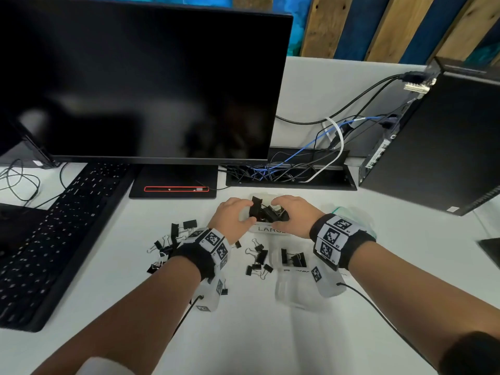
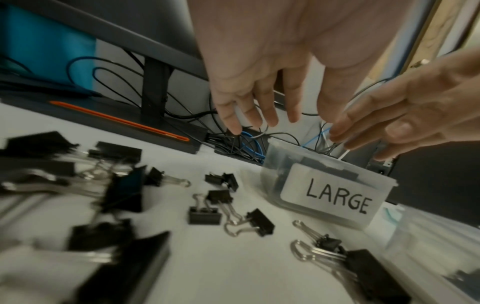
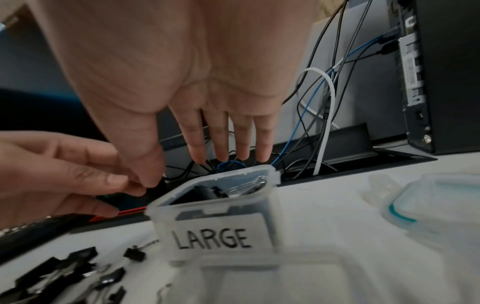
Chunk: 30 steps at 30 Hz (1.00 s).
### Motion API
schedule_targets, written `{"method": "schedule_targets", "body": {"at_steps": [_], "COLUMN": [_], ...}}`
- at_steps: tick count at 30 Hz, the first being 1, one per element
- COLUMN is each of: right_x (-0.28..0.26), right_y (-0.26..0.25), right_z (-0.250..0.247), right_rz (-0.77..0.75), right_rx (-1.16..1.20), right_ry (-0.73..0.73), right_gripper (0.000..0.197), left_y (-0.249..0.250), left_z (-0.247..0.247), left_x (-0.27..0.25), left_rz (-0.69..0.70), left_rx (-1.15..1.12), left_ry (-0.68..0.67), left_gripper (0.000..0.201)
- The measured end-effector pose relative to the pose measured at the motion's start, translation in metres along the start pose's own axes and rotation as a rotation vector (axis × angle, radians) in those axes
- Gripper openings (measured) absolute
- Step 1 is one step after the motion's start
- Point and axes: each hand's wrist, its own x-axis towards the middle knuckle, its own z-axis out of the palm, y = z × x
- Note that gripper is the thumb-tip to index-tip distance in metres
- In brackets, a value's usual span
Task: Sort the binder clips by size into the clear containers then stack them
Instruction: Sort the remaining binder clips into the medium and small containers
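A clear container labelled LARGE (image 1: 266, 229) (image 2: 324, 195) (image 3: 215, 236) stands on the white desk with several large black binder clips (image 1: 266, 212) (image 3: 233, 191) inside. My left hand (image 1: 234, 216) (image 2: 285, 92) hovers at its left side with straight fingers and holds nothing. My right hand (image 1: 288, 216) (image 3: 207, 133) hovers at its right side, fingers straight over the rim, also holding nothing. Loose black clips of mixed sizes (image 1: 173, 239) (image 2: 228, 216) lie left of and in front of the container. A second clear container (image 1: 281, 288) nearer me holds a few clips.
A black keyboard (image 1: 67, 234) lies at the left. A monitor (image 1: 135, 77) on its base (image 1: 173, 182) stands behind, next to a cable tray (image 1: 289, 171). A PC tower (image 1: 433, 144) stands at the right. A clear lid with a teal seal (image 3: 428, 205) lies right of the container.
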Motion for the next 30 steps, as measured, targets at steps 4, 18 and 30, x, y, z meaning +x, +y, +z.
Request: {"method": "schedule_targets", "body": {"at_steps": [4, 18, 30], "right_x": [-0.013, -0.037, -0.049], "right_y": [-0.027, -0.098, -0.104], "right_z": [0.009, 0.068, 0.131], "right_rz": [0.000, 0.065, 0.180], "right_rx": [0.054, 0.179, 0.205], "right_ry": [0.018, -0.052, -0.052], "right_gripper": [0.053, 0.042, 0.045], "left_y": [-0.021, -0.093, -0.145], "left_z": [-0.020, -0.067, -0.070], "left_x": [-0.020, -0.077, -0.107], "left_rz": [-0.016, -0.079, -0.063], "left_rx": [0.012, 0.002, -0.130], "left_ry": [-0.020, -0.121, 0.012], "left_gripper": [0.038, 0.036, 0.035]}}
